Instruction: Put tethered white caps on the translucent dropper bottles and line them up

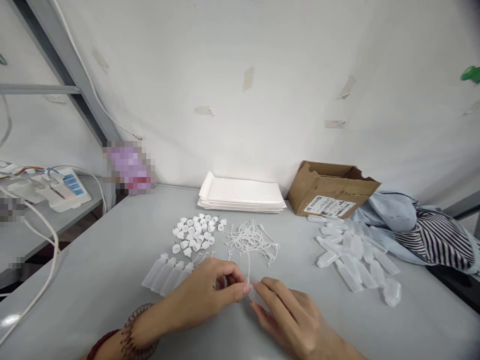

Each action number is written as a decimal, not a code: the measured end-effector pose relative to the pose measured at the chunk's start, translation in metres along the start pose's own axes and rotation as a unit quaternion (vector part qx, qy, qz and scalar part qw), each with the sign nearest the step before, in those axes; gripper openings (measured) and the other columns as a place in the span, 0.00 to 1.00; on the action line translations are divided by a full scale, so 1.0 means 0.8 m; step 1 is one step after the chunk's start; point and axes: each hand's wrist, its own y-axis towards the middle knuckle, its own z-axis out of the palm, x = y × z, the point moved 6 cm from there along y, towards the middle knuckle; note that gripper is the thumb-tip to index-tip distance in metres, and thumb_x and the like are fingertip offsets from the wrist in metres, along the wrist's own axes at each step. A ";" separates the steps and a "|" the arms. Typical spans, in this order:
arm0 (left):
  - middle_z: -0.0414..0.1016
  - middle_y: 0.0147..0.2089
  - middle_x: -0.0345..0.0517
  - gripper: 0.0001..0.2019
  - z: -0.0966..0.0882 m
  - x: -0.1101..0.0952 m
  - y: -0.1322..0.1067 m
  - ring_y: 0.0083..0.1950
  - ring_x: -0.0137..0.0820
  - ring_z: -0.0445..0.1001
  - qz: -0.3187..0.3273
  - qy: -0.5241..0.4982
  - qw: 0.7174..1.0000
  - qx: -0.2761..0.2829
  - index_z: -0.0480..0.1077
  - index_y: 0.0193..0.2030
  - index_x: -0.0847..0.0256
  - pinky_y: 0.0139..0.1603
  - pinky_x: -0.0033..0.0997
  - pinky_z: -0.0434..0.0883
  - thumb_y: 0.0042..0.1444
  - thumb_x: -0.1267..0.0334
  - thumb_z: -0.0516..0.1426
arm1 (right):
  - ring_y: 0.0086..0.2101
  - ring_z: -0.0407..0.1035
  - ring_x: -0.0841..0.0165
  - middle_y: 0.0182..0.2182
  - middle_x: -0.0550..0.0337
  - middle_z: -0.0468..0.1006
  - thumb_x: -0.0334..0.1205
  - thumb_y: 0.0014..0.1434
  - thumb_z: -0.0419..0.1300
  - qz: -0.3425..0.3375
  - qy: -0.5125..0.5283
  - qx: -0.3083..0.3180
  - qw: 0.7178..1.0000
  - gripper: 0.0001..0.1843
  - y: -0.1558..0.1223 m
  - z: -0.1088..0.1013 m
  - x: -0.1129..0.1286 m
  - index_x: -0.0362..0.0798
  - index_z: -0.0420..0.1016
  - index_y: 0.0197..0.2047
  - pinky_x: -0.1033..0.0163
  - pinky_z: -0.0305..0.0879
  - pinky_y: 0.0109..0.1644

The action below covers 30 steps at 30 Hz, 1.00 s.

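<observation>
A small translucent plastic bottle (pixel 256 294) is in my right hand (pixel 294 312), whose fingers close around its body. My left hand (pixel 210 290) pinches at the bottle's neck, at the lower end of a thin white tube (pixel 248 262) that stands up from it. How far the tube sits inside the neck is hidden by my fingers. Beside my left wrist lies a row of several bottles (pixel 165 275) with thin tubes at their tops. Beyond my hands are a heap of white caps (pixel 197 232) and a tangle of loose white tubes (pixel 251 237).
Many more translucent bottles (pixel 356 255) lie scattered on the right. Against the wall sit a stack of white padded envelopes (pixel 242 192) and an open cardboard box (pixel 330 192). Crumpled clothing (pixel 442 237) is at far right. A white cable (pixel 52 270) hangs across the left edge.
</observation>
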 end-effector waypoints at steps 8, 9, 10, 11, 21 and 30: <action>0.74 0.27 0.37 0.12 0.002 -0.003 0.000 0.31 0.27 0.69 0.004 0.024 1.000 0.019 0.72 0.28 0.60 0.32 0.22 0.64 0.59 0.58 0.53 | 0.30 0.78 0.65 0.32 0.45 0.83 0.26 0.64 0.53 -0.035 -0.033 0.017 0.999 0.10 0.004 -0.010 0.002 0.34 0.73 0.45 0.66 0.73 0.25; 0.74 0.26 0.37 0.12 0.003 -0.004 0.000 0.31 0.27 0.69 0.006 0.026 0.999 0.021 0.71 0.28 0.60 0.31 0.22 0.63 0.59 0.58 0.53 | 0.29 0.78 0.65 0.33 0.46 0.83 0.27 0.64 0.53 -0.039 -0.033 0.019 0.999 0.10 0.004 -0.010 0.003 0.34 0.73 0.45 0.66 0.73 0.25; 0.74 0.26 0.36 0.12 0.003 -0.004 0.000 0.30 0.27 0.69 0.008 0.028 0.999 0.024 0.71 0.28 0.60 0.31 0.22 0.63 0.59 0.58 0.53 | 0.29 0.77 0.66 0.33 0.47 0.83 0.27 0.64 0.53 -0.041 -0.033 0.019 0.998 0.10 0.004 -0.010 0.003 0.35 0.73 0.45 0.66 0.74 0.26; 0.74 0.25 0.36 0.13 0.005 -0.005 0.000 0.30 0.27 0.69 0.010 0.029 0.999 0.029 0.71 0.27 0.60 0.30 0.22 0.63 0.59 0.58 0.53 | 0.29 0.77 0.66 0.33 0.47 0.83 0.27 0.64 0.53 -0.043 -0.033 0.018 0.998 0.10 0.003 -0.010 0.003 0.36 0.74 0.45 0.66 0.74 0.27; 0.68 0.23 0.35 0.11 0.018 -0.005 -0.004 0.28 0.26 0.66 0.028 0.048 0.998 0.018 0.68 0.25 0.61 0.27 0.22 0.58 0.57 0.61 0.54 | 0.31 0.77 0.69 0.34 0.51 0.80 0.31 0.65 0.52 0.037 0.033 0.060 0.997 0.11 -0.002 0.000 -0.004 0.41 0.72 0.48 0.69 0.72 0.25; 0.71 0.25 0.36 0.10 0.000 -0.014 -0.013 0.29 0.27 0.68 0.076 0.034 0.995 -0.062 0.70 0.26 0.59 0.28 0.23 0.61 0.57 0.59 0.56 | 0.22 0.68 0.74 0.28 0.60 0.74 0.39 0.61 0.57 0.309 0.350 0.093 0.879 0.09 -0.007 0.015 -0.040 0.46 0.71 0.45 0.68 0.67 0.26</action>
